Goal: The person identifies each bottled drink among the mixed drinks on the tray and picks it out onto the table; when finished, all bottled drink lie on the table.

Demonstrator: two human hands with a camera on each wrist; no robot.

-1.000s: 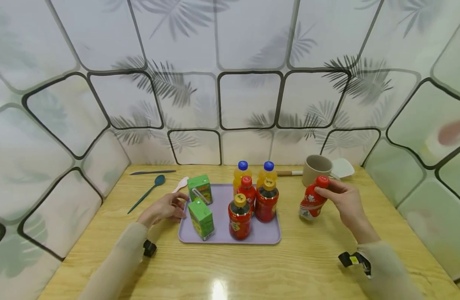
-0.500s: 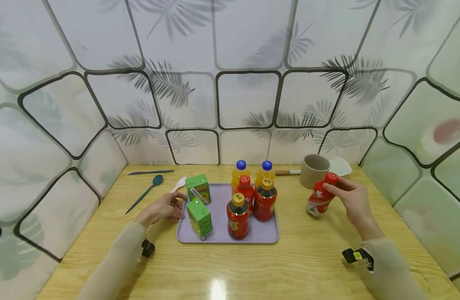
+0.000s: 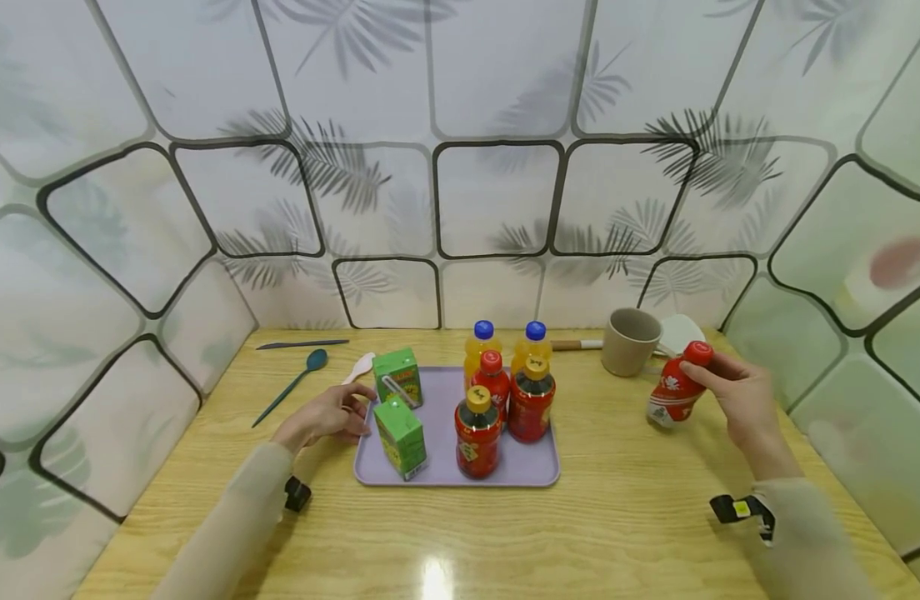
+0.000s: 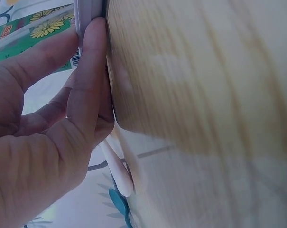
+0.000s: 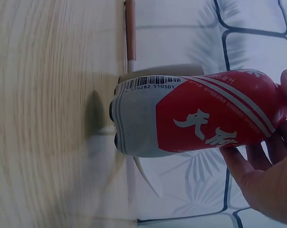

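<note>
Red bottle point(image 3: 673, 390) held tilted in right hand point(image 3: 745, 398), left hand point(image 3: 331, 418) pinching tray point(image 3: 439, 425) edge; apparently placing, which calls for straightening it

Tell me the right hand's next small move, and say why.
Probably lower the held bottle to the table, straightening it on the way: the right hand grips it near the cap, it leans, and its base looks raised, with a shadow apart from it.
</note>
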